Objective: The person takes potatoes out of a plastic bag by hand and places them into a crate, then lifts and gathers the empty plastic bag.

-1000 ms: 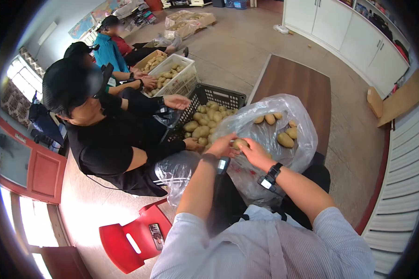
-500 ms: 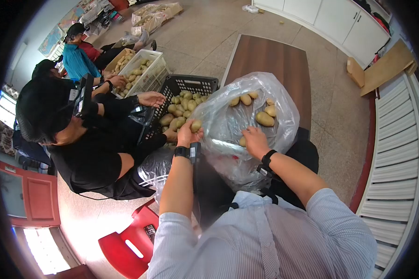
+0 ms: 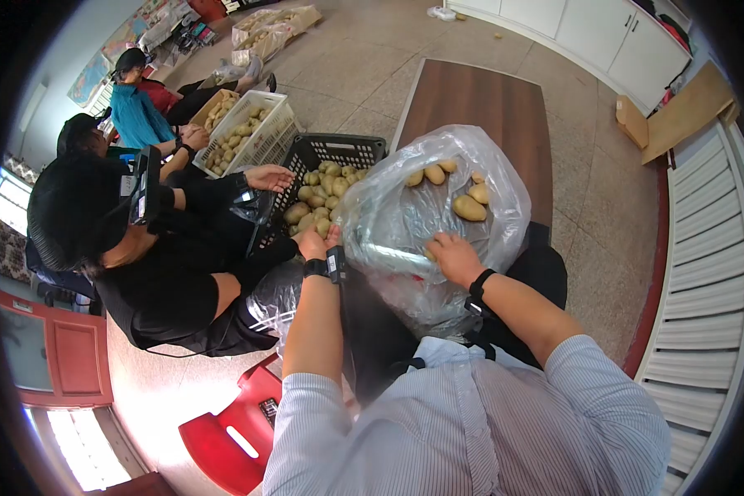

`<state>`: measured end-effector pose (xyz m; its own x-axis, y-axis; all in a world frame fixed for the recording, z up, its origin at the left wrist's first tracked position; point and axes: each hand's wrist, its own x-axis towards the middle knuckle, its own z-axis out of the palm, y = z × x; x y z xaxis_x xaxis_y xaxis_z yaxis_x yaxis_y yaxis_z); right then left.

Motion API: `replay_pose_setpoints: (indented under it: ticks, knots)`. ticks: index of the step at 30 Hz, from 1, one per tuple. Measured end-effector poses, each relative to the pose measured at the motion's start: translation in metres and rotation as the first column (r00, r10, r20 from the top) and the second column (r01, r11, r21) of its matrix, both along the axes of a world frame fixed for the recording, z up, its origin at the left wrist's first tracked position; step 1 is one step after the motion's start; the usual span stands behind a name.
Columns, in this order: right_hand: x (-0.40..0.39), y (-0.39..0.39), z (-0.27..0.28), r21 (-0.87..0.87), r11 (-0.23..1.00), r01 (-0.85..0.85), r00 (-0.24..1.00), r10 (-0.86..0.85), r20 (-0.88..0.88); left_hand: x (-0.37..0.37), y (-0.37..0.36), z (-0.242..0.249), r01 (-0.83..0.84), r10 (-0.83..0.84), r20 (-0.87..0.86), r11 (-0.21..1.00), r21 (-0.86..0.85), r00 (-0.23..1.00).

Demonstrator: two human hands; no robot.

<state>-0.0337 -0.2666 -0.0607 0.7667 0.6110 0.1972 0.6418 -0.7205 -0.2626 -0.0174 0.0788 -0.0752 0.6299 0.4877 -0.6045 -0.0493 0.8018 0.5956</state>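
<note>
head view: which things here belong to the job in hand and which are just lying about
Seemingly in use:
- black perforated plastic crate
- oval yellow-brown potatoes
- clear crumpled plastic bag

Seemingly just lying about:
- red plastic chair
- flat brown board

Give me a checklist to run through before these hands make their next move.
1. Clear plastic bag open at the mouth: ok, several bagged potatoes show inside.
2. Black crate stocked: ok, many crated potatoes show.
3. Left hand free: cannot tell, its palm side is hidden.
4. Right hand away from the bag: not ok, it is at the near rim.
5. Co-worker's hand away from the crate: not ok, it is at the crate's edge.
</note>
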Motion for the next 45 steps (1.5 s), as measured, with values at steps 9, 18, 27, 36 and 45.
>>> replay_pose_setpoints:
  ticks: [9, 18, 27, 36, 45]
  knots:
    - [-0.003, -0.006, -0.003, -0.007, 0.999, -0.037, 0.998, 0.036, -0.046, -0.002, 0.021, -0.034, -0.142, 0.138, 0.041, 0.981, 0.133, 0.990]
    - [0.001, -0.019, -0.003, 0.101, 0.982, 0.161, 0.942, -0.122, -0.312, 0.012, 0.051, -0.096, -0.081, 0.061, 0.103, 0.975, 0.209, 0.993]
    - [0.030, 0.009, -0.004, 0.295, 0.906, 0.304, 0.858, -0.127, -0.497, 0.002, -0.021, 0.018, 0.550, -0.544, -0.080, 0.824, 0.138, 0.835]
    - [0.023, 0.086, 0.042, 0.457, 0.856, 0.239, 0.801, 0.092, -0.592, -0.004, -0.055, 0.047, 0.863, -0.859, -0.123, 0.476, 0.170, 0.497]
    - [0.020, 0.086, 0.057, 0.605, 0.776, 0.180, 0.822, 0.219, -0.526, -0.004, -0.056, 0.048, 0.880, -0.910, -0.047, 0.384, 0.280, 0.412]
